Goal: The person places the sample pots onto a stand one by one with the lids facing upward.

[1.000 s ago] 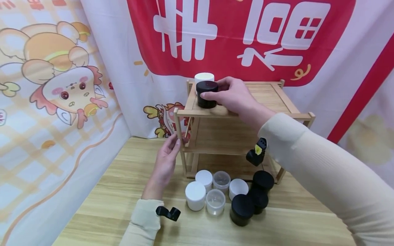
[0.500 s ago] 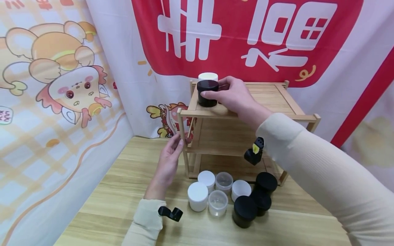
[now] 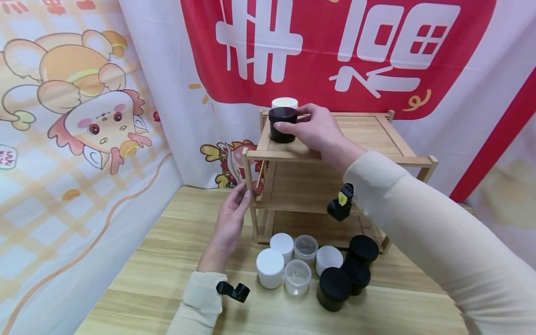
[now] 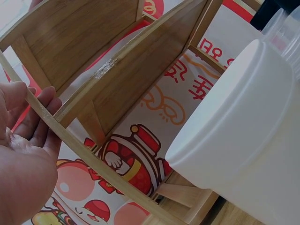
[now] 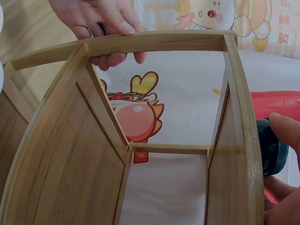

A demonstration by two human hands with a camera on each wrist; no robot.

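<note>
Behind my right fingers [image 3: 286, 127] runs a long cream sleeve [image 3: 435, 223], faintly ribbed, with a black wrist camera [image 3: 338, 209] bearing a yellow sticker [image 3: 343, 198]. Behind my left fingers [image 3: 244, 199], a matching creased sleeve [image 3: 199, 298] carries another black camera [image 3: 234, 291].

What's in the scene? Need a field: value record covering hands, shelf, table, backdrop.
right hand: holds a black jar
left hand: fingers round the shelf's front left post
shelf: wooden; white jar on top, behind the held jar
held jar contact with shelf: cannot tell
table: two white jars, two clear cups, one pale cup, three black jars
backdrop: printed cloth
</note>
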